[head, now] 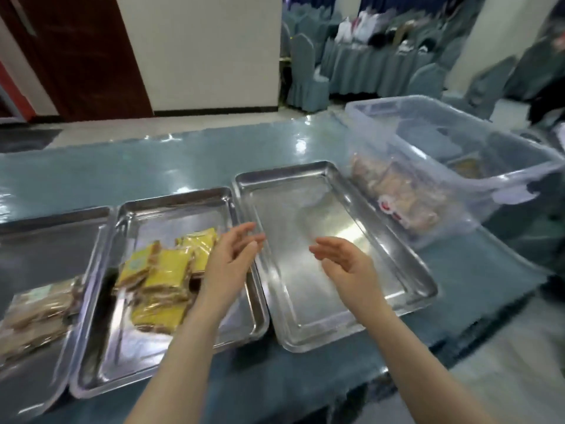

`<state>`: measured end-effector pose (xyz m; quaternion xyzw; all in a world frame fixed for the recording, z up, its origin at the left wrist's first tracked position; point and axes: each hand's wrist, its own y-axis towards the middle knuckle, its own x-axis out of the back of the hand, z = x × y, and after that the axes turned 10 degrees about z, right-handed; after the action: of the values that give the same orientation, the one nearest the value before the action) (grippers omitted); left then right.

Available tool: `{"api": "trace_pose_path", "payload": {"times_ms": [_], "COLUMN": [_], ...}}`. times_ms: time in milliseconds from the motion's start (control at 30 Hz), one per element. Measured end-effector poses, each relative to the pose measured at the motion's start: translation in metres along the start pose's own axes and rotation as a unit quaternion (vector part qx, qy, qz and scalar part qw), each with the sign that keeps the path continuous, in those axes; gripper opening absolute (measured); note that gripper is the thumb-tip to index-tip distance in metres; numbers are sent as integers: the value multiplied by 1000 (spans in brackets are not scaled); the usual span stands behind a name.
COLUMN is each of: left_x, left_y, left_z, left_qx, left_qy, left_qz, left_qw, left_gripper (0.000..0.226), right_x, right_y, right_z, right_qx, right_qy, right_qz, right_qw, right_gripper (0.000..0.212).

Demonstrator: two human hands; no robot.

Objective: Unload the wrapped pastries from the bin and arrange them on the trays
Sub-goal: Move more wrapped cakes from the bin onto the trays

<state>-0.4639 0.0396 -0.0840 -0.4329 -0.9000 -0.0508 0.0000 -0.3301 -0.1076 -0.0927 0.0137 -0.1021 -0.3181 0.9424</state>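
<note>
Both the left hand [232,258] and right hand [342,261] hover empty, fingers relaxed, above the bare rectangular steel tray [406,270]. Remaining wrapped brown pastries [397,194] sit in the clear plastic bin [489,175]; slippery wrappers could slide from a loose grip.

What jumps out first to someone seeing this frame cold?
Two bare hands, left hand and right hand, open and holding nothing, over the shiny empty tray at centre. Just left, the middle tray holds a pile of yellow wrapped pastries. Far right, the clear plastic bin has more wrapped pastries inside.
</note>
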Motion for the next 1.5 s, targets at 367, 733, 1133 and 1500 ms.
{"api": "trace_pose_path", "payload": {"times_ms": [367,733,1133,1500], "left_x": [-157,-245,-352,-375], "left_y": [84,215,319,332], "left_z": [-39,-73,-60,-35], "left_qx": [-53,-121,-31,-8], "left_qy": [-9,62,235,519], "left_qz": [93,124,51,-4], "left_qw": [994,983,970,855], "left_gripper": [30,31,42,52], "right_x": [178,314,489,489], "right_y": [15,93,256,332], "right_z": [12,26,-27,-84], "right_qx": [44,110,-11,-76], "right_qy": [13,-86,-452,-743], "right_qz": [-120,-156,146,359], "right_qw": [992,978,880,559], "right_gripper": [33,36,29,28]}}
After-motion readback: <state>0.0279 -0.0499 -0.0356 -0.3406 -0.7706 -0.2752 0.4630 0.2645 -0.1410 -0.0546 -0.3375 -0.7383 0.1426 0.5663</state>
